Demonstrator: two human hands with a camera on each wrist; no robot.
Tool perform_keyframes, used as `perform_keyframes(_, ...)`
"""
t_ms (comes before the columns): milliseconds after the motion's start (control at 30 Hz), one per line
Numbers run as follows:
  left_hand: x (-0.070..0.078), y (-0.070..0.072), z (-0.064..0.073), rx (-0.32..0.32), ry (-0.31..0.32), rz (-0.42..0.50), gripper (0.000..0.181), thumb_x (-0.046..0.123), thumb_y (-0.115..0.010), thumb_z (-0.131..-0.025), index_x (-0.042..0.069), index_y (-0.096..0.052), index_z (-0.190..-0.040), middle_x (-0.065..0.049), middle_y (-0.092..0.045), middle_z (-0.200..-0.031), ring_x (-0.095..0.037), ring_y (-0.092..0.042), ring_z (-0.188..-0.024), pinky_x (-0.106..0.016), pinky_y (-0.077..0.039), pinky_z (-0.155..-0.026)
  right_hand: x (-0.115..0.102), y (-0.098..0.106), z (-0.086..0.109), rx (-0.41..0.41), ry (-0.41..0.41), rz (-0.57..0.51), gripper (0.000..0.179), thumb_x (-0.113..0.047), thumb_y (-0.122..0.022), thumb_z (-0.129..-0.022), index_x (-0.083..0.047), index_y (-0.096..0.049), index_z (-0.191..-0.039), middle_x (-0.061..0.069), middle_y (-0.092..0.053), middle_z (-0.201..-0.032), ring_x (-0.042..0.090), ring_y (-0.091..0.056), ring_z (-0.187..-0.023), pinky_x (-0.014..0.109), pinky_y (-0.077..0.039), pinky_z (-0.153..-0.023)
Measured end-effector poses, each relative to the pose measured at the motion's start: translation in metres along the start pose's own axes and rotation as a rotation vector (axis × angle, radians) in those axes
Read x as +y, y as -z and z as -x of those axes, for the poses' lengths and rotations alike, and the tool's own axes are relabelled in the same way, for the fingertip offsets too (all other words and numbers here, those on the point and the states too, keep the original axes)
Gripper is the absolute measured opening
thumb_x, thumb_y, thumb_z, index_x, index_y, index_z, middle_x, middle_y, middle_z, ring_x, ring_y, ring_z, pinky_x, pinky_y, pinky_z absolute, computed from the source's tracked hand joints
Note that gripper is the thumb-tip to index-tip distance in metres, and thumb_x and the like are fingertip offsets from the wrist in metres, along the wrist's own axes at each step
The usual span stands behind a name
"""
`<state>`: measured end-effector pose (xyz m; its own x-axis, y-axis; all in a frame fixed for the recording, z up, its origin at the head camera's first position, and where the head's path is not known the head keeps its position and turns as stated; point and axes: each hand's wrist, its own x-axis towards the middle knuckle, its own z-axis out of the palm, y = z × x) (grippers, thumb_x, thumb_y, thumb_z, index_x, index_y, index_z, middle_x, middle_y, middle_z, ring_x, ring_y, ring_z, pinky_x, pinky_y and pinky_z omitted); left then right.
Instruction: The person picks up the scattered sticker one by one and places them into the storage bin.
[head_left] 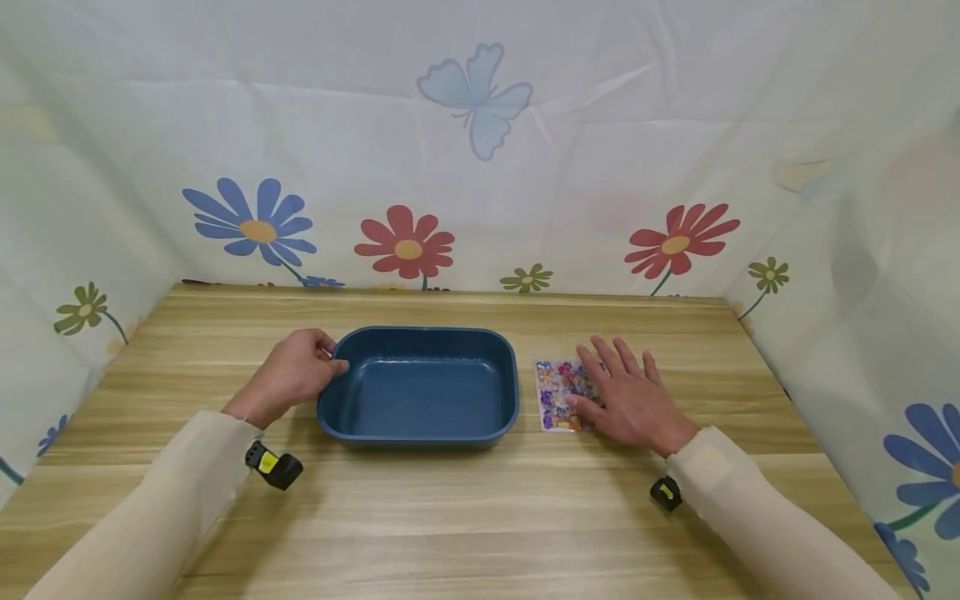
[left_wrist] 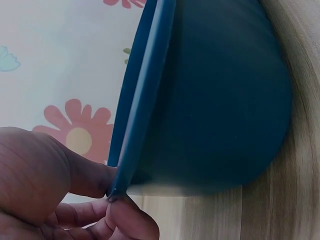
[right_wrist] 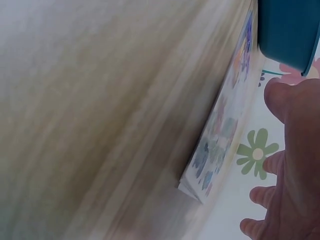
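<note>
- The basin [head_left: 423,400] stood upright on the table [head_left: 465,517], near its middle: a deep, dark blue vessel, smooth and plastic-looking, a rounded rectangle with a thin rim that turned outward and a faint gloss along the base.
- The left hand [head_left: 296,371] pinched that rim at the basin's left end, thumb on the inner side and fingers curled beneath the lip, so this grip was clamped on the basin; the wall below curved down smoothly to the wood.
- The packet [head_left: 555,396] lay flat just right of the basin, apart from it: thin, rectangular, shiny on top, crowded with small purple, red, orange and blue shapes, and showing pale, layered edges at a corner.
- The right hand [head_left: 626,400] hung palm down above the packet and partly covered it in the head view, fingers spread apart and clamped on nothing; the right wrist view showed a gap beneath the hand.
- The table had a yellowish-brown wood grain running in long, wavy streaks.
- Cream sleeves [head_left: 150,508] covered the arms, with 2 small black wrist devices [head_left: 277,471] bearing yellow labels.
- Behind hung a white, creased cloth [head_left: 570,183] printed with rounded-petal flowers and a pale blue butterfly [head_left: 480,100].
</note>
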<state>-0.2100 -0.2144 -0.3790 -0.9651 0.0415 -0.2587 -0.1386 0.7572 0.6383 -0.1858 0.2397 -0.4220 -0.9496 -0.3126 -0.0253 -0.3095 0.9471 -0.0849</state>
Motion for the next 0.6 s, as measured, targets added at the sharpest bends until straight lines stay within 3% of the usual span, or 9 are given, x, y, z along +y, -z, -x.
perform_keyframes(600, -0.0047, 0.0005, -0.0021, -0.033, -0.003, 0.036, 0.043, 0.019, -0.061, -0.105, -0.011, -0.050, -0.134, -0.025, -0.059, -0.114, -0.025, -0.064, -0.088, -0.030, -0.061, -0.071, 0.0063, -0.0014, 0.0006, -0.009, 0.026, -0.004, 0.081, -0.056, -0.054, -0.103, -0.012, -0.028, -0.165, 0.019, -0.021, -0.173, 0.049, -0.016, -0.159, 0.075, -0.015, -0.123)
